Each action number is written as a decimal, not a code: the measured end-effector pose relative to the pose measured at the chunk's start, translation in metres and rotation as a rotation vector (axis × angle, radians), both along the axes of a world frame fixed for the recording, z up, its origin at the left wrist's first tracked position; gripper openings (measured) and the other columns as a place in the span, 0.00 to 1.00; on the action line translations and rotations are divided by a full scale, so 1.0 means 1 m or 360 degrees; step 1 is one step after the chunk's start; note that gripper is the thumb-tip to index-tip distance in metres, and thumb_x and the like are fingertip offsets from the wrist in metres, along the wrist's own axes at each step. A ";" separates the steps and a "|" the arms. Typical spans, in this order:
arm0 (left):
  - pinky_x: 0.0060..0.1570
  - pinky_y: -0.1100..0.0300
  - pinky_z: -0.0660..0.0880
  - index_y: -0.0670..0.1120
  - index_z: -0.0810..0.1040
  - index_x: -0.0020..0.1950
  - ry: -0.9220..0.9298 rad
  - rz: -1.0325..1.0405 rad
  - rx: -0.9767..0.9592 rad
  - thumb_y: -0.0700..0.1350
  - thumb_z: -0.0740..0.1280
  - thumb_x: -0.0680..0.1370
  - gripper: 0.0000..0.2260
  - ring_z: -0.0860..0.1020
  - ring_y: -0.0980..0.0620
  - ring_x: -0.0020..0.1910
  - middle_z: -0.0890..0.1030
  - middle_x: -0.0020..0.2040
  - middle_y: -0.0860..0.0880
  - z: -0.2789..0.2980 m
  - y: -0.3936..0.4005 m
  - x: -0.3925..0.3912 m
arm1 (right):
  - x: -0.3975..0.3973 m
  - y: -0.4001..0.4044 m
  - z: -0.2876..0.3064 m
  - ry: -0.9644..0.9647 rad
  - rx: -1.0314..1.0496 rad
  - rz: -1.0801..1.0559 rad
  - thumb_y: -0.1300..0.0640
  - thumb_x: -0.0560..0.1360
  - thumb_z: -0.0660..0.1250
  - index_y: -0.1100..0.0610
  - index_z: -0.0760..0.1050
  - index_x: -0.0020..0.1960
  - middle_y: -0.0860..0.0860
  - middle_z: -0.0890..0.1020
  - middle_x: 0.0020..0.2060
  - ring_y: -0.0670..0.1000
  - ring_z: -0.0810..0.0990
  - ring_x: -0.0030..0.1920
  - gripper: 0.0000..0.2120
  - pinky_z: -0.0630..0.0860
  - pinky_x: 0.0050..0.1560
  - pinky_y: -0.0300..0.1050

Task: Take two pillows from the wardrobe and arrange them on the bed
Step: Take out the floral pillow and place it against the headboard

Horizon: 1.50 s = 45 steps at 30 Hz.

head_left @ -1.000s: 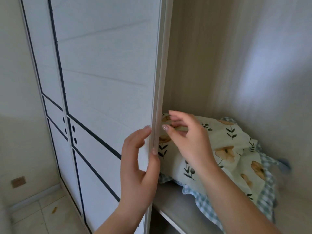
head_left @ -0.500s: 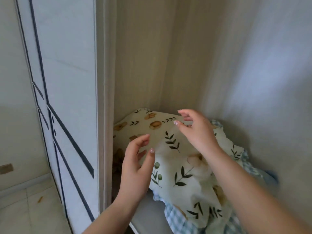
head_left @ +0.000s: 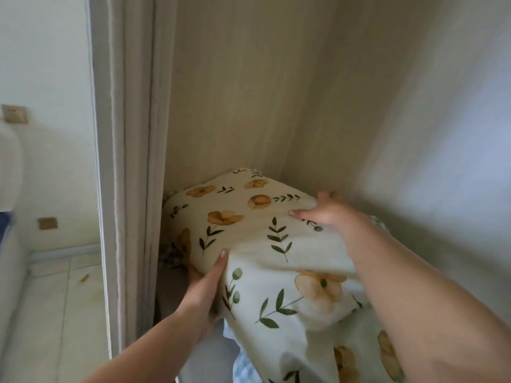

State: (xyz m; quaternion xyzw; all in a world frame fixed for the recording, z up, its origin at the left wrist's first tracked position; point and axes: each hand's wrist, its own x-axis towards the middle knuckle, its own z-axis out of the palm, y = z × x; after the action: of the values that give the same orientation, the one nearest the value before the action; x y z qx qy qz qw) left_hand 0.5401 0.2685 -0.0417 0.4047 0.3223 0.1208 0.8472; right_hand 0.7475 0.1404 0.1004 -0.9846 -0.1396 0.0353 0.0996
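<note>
Wardrobe standing open, beige wood-grain panels inside, pale frame edge running down on the left. One compartment showing; its shelf is carrying a floral pillow, which is filling most of the space from the far left corner toward the near right.

Pillow is looking soft and plump: cream cover printed with orange-tan flowers and dark green leaf sprigs, creasing across the middle. A strip of blue-and-white checked fabric is peeking out beneath its near edge; cannot tell whether this is a second pillow.

Left hand is gripping the pillow's left near side, thumb lying on top of the cover, fingers tucking underneath and hidden. Grip here is pinching the pillow's edge.

Right hand is lying on the pillow's far right part, fingers spread and pressing onto the cover, thumb pointing left. Blurred, so cannot tell whether this grip is closing on any fabric.

Left of the wardrobe: pale tiled floor, white wall with two small tan plates, and a white rounded form at the frame edge.
</note>
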 end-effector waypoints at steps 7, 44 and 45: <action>0.61 0.43 0.74 0.47 0.72 0.66 0.0044 -0.0158 -0.0085 0.66 0.76 0.53 0.46 0.81 0.40 0.55 0.83 0.56 0.43 -0.005 0.004 0.006 | 0.003 -0.018 -0.008 0.0281 0.0154 -0.0028 0.33 0.64 0.70 0.55 0.52 0.75 0.54 0.62 0.74 0.58 0.64 0.71 0.51 0.65 0.64 0.51; 0.52 0.52 0.80 0.55 0.68 0.69 -0.1488 -0.0614 0.1323 0.53 0.77 0.64 0.36 0.82 0.51 0.57 0.82 0.60 0.52 0.211 0.033 -0.192 | -0.354 -0.118 0.059 -0.0839 0.2440 -0.0166 0.50 0.68 0.73 0.48 0.73 0.54 0.44 0.80 0.46 0.44 0.80 0.46 0.17 0.74 0.41 0.40; 0.52 0.52 0.80 0.55 0.68 0.69 -0.1512 -0.0598 0.1333 0.53 0.77 0.64 0.35 0.82 0.51 0.57 0.82 0.60 0.53 0.215 0.037 -0.201 | -0.363 -0.115 0.063 -0.0873 0.2442 -0.0165 0.50 0.68 0.73 0.48 0.73 0.54 0.44 0.80 0.45 0.44 0.80 0.46 0.17 0.74 0.42 0.40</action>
State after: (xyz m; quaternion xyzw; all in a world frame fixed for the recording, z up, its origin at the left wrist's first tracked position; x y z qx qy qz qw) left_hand 0.3393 0.3054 0.1732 0.6521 -0.2368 0.2515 0.6749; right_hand 0.3850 0.0255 0.1635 -0.6212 -0.0986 -0.3170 0.7099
